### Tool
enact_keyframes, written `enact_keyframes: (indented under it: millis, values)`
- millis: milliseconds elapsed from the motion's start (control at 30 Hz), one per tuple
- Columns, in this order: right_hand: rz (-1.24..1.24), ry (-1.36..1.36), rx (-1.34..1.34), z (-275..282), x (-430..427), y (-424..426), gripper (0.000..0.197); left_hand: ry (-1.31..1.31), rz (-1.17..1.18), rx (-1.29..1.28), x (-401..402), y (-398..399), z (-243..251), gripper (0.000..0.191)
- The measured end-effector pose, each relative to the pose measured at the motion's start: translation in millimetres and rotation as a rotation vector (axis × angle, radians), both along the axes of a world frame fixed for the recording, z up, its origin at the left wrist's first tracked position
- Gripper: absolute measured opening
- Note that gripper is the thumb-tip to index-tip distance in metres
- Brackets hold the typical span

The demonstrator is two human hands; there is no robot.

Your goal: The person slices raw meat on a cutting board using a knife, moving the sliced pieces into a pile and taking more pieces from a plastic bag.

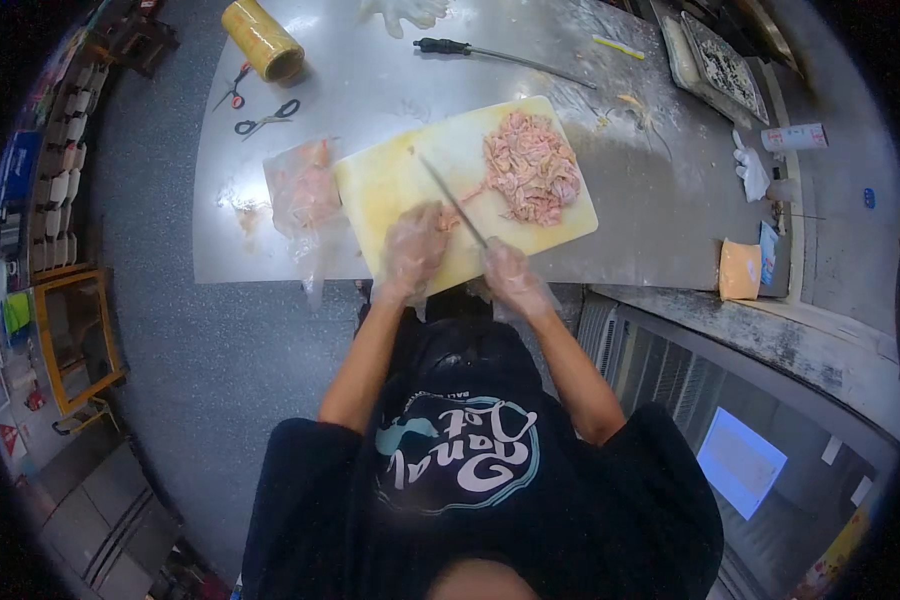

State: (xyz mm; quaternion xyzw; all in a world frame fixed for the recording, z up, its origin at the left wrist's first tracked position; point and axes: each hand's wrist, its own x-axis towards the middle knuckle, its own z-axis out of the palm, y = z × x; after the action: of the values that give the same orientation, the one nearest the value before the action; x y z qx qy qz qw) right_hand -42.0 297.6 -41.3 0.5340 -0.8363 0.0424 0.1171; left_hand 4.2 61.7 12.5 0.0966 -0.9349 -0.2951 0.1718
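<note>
A white cutting board (390, 176) lies tilted on the steel table near its front edge. My right hand (508, 274), in a clear plastic glove, grips a knife (450, 196) whose blade points away to the upper left, over the board. Beside the blade, my gloved left hand (418, 244) presses on a small piece of raw meat (448, 219), mostly hidden under the fingers. A pile of cut raw meat (532, 169), pink and skin-like, covers the board's right part. Touching or close to the board's left edge is a clear plastic bag (305, 187) with more raw meat inside.
On the steel table (360, 97) are a film roll (264, 41), red-handled scissors (234, 91), black-handled scissors (268, 120), a sharpening steel (506, 61), a yellow-and-white strip (619, 47) and a plastic glove (403, 13). Trays (720, 67) and an orange packet (740, 268) sit right.
</note>
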Motion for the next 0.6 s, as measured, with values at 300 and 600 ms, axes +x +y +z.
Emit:
enact_keyframes:
  millis: [300, 600]
  values:
    - [-0.23, -0.343, 0.25, 10, -3, 7, 0.033, 0.021, -0.023, 0.102, 22, -44, -51, 0.01]
    - [-0.239, -0.403, 0.192, 30, -10, -2, 0.039, 0.149, -0.153, 0.114, -14, -9, -8, 0.015]
